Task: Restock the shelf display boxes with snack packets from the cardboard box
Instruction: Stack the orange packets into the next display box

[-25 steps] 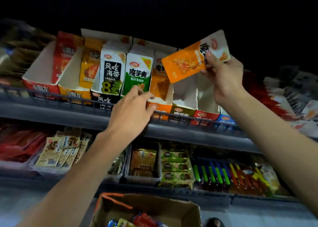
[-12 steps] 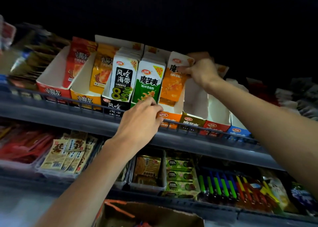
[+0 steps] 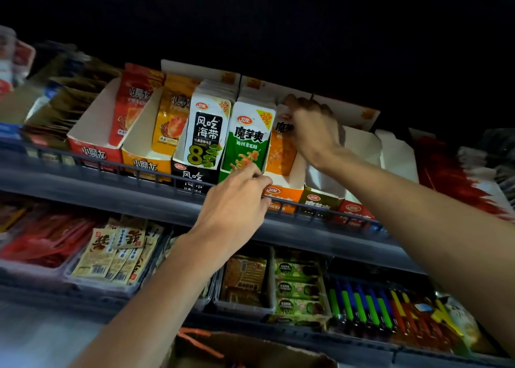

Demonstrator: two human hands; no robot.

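An orange snack packet (image 3: 281, 150) stands upright in the orange display box (image 3: 287, 192) on the upper shelf. My right hand (image 3: 313, 129) reaches over the box, its fingers curled on the packet's top. My left hand (image 3: 237, 200) rests on the shelf rail, fingertips holding the front edge of the orange box beside the green display box (image 3: 245, 144). The cardboard box (image 3: 250, 351) shows only its rim at the bottom edge.
Left of the green box stand a black-and-white box (image 3: 204, 136), a yellow one (image 3: 152, 155) and a red one (image 3: 97, 141). Two near-empty boxes (image 3: 323, 192) sit to the right. A dark wire rail (image 3: 156, 172) fronts the shelf. Trays of packets and lighters (image 3: 362, 303) fill the lower shelf.
My right hand brought the orange packet down from above the shelf into the orange box and now pushes it in. My left hand stayed at the box front.
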